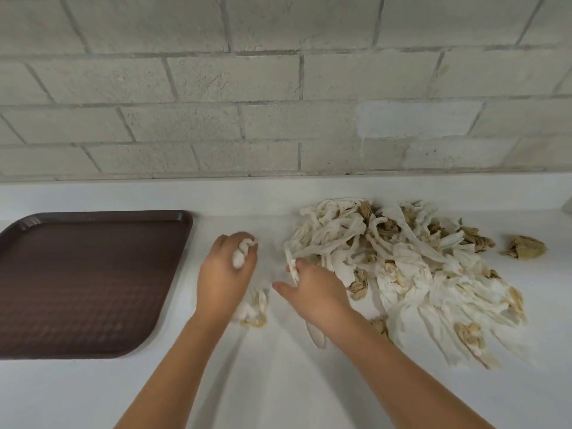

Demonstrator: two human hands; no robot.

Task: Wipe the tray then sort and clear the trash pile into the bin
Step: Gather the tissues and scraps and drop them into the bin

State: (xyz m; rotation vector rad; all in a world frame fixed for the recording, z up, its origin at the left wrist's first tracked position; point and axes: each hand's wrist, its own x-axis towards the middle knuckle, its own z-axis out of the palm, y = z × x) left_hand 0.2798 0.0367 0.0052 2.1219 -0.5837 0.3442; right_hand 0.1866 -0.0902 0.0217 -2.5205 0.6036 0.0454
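Note:
A dark brown tray (93,274) lies flat on the white counter at the left. To the right spreads a trash pile (411,274) of white crumpled napkins and brown paper wads. My left hand (223,274) grips a white napkin wad (243,253) between the tray and the pile. My right hand (315,292) pinches a white napkin strip (294,267) at the pile's left edge. A small stained napkin (253,308) lies on the counter between my wrists. No bin is in view.
A grey block wall (278,88) rises behind the white counter (278,382). One loose brown paper wad (526,247) lies apart at the far right of the pile.

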